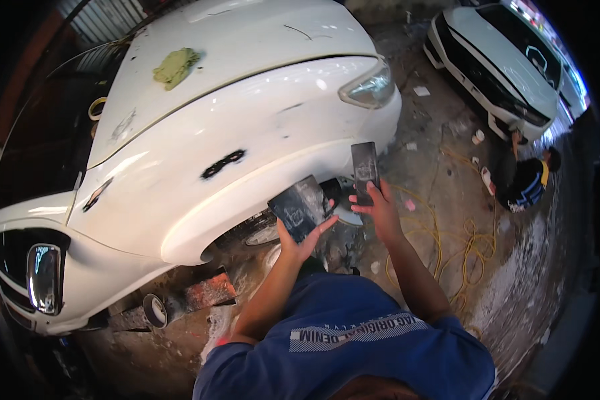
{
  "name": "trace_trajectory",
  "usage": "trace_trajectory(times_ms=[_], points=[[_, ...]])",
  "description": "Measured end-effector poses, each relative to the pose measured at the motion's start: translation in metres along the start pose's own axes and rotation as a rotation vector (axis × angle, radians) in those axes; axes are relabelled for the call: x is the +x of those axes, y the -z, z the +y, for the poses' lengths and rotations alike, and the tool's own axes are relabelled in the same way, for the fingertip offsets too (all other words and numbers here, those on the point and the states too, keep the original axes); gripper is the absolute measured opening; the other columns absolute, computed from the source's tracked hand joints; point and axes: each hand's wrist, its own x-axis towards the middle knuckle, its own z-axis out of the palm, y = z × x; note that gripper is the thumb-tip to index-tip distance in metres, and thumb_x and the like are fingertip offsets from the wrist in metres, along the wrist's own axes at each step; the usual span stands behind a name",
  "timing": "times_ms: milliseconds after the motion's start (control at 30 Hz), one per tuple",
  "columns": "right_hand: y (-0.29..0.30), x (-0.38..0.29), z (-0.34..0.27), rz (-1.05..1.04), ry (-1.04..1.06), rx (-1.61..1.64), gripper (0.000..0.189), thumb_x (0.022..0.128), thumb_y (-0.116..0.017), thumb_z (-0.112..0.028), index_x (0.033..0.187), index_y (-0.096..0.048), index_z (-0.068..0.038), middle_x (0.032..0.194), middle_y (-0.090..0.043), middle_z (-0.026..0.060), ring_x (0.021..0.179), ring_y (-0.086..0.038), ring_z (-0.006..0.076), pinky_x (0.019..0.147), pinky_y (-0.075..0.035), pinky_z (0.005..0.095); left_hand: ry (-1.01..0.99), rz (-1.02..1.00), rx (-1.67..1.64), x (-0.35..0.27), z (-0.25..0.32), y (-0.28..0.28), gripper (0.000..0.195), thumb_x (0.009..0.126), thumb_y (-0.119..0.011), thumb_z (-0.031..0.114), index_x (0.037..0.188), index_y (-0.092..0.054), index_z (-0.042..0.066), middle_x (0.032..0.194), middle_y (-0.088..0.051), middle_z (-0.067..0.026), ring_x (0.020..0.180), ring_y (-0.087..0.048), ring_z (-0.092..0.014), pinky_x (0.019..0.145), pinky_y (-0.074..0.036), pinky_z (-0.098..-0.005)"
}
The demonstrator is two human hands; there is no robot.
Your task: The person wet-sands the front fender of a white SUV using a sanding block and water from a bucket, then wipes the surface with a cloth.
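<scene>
My left hand point(307, 240) holds a dark rectangular sheet point(300, 207), with a pale grey smear across its right part; it looks like sandpaper. In my right hand point(382, 207) is a narrower dark rectangular piece point(365, 170), held upright with my thumb across its face. Both pieces bear printed marks. They are apart, just off the wheel arch point(195, 235) of a white car. On that car's front fender point(280, 125) are a black patch point(223, 164) with bare spots and a smaller dark patch point(98, 195) nearer the door.
A yellow-green cloth point(175, 67) lies on the hood, and a tape roll point(97, 108) rests by the windshield. Yellow hose point(467, 250) coils across the floor at right. A person point(525, 182) crouches beside another white car point(505, 60). A reddish board point(211, 290) lies at lower left.
</scene>
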Motion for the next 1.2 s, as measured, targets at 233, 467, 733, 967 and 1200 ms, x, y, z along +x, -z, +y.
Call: trace_trajectory(times_ms=[233,467,733,967,1200], points=[[-0.203,0.18,-0.118,-0.466,0.196,-0.048,0.055,0.104,-0.063,-0.041,0.143,-0.052,-0.003,0.126,-0.066,0.011,0.105,-0.071,0.0214,0.082,-0.059,0.0371,-0.078,0.343,0.099,-0.091,0.024,0.052,0.06,0.107,-0.04,0.052,0.152,-0.05,0.013,0.149,-0.059,-0.0143,0.139,-0.054,-0.04,0.112,-0.042,-0.0738],[-0.265,0.17,-0.102,-0.492,0.534,-0.358,0.07,0.099,-0.072,-0.04,0.148,-0.049,0.004,0.148,-0.056,0.0204,0.132,-0.059,0.0286,0.109,-0.048,0.0375,-0.374,0.427,0.106,-0.122,0.038,0.035,0.063,0.105,-0.041,0.055,0.153,-0.05,0.016,0.151,-0.058,-0.0101,0.141,-0.053,-0.036,0.116,-0.038,-0.0715],[-0.106,-0.006,0.034,-0.552,0.092,-0.292,0.076,0.097,-0.077,-0.033,0.153,-0.042,0.004,0.154,-0.046,0.0215,0.147,-0.044,0.0318,0.119,-0.04,0.0447,-0.484,0.26,0.386,-0.037,0.075,0.006,0.053,0.106,-0.044,0.045,0.14,-0.058,0.006,0.139,-0.064,-0.0098,0.128,-0.062,-0.026,0.112,-0.047,-0.0406],[-0.062,-0.016,0.016,-0.495,0.262,-0.221,0.107,0.093,-0.081,-0.038,0.162,-0.015,0.01,0.167,-0.021,0.0312,0.159,-0.021,0.0371,0.129,-0.021,0.0436,-0.226,-0.044,0.925,0.05,0.014,-0.016,0.067,0.111,-0.047,0.044,0.161,-0.034,0.0,0.163,-0.04,-0.0098,0.151,-0.038,-0.025,0.125,-0.03,-0.0405],[-0.001,0.009,0.054,-0.179,0.092,0.68,0.051,0.107,-0.056,-0.018,0.15,-0.046,0.006,0.141,-0.063,0.0173,0.134,-0.06,0.0315,0.113,-0.048,0.0414,0.143,-0.153,1.3,0.112,0.042,-0.078,0.07,0.106,-0.06,0.025,0.164,-0.028,0.002,0.162,-0.04,-0.0193,0.15,-0.039,-0.028,0.124,-0.03,-0.0431]])
